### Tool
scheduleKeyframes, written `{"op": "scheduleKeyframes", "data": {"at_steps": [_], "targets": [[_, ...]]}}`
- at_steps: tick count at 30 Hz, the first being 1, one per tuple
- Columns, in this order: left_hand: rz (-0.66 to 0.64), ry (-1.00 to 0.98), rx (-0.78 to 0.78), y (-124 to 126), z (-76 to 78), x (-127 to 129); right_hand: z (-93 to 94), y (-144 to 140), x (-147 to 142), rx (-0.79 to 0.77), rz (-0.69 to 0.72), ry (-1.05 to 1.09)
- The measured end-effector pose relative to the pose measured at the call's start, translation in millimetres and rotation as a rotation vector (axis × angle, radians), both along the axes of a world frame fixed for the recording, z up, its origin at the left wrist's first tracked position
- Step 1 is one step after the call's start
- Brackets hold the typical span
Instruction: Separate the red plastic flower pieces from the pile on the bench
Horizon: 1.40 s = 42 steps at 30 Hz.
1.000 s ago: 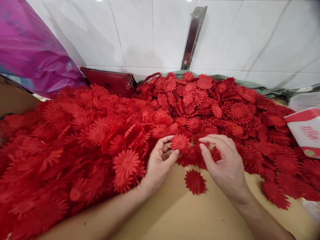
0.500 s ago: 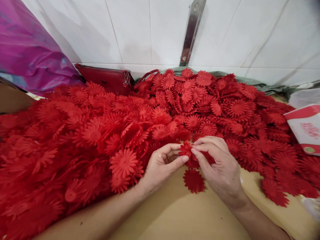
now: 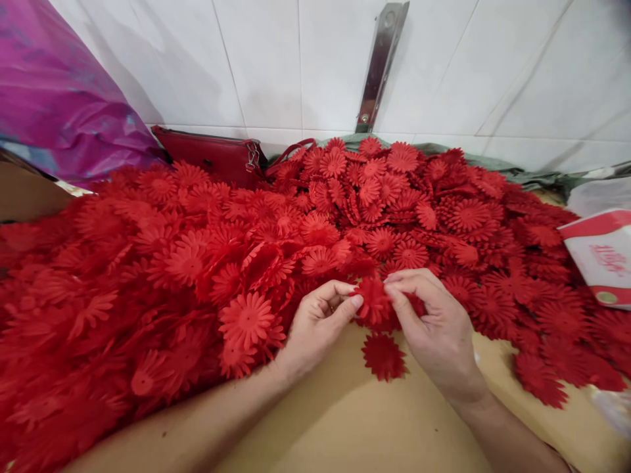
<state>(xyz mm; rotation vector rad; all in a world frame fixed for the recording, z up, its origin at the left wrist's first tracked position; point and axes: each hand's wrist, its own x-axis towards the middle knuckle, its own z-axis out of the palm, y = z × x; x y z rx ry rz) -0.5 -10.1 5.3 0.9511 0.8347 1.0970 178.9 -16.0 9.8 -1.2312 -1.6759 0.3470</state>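
Observation:
A big heap of red fabric daisy-shaped flowers [image 3: 207, 263] covers most of a tan table [image 3: 345, 420]. At the heap's near edge my left hand [image 3: 318, 325] and my right hand [image 3: 438, 332] meet on one red flower piece [image 3: 373, 301], each pinching a side of it with thumb and fingers. A ring shows on a finger of my left hand. Just below the hands a single red flower [image 3: 383, 357] lies flat on the bare table, apart from the heap.
A red purse [image 3: 211, 154] lies at the back against the white tiled wall, below a metal bracket [image 3: 379, 66]. A purple plastic bag [image 3: 59, 98] sits at the back left. A white and red packet [image 3: 604, 256] lies at the right edge.
My right hand has come over to the flower that my left hand held, and both hands now pinch it together. The flower has turned from flat-facing to bunched between the fingers.

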Motion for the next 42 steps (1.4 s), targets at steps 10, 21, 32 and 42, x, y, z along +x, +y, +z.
{"op": "scheduleKeyframes", "data": {"at_steps": [10, 21, 32, 42], "targets": [[0.250, -0.196, -0.019, 2.9, -12.7, 3.3, -11.9, 10.9, 10.3, -0.269, -0.065, 0.400], [0.130, 0.211, 0.197, -4.7, -0.7, -1.8, -2.0, 1.8, 1.3, -0.140, -0.021, 0.196], [0.158, 0.191, 0.187, -1.6, -4.4, 0.1, -7.6, -3.8, -10.6, -0.078, 0.077, 0.131], [0.098, 0.066, 0.058, -0.1, 4.9, -1.4, -0.2, -8.5, -12.8, -0.081, 0.134, 0.036]]}}
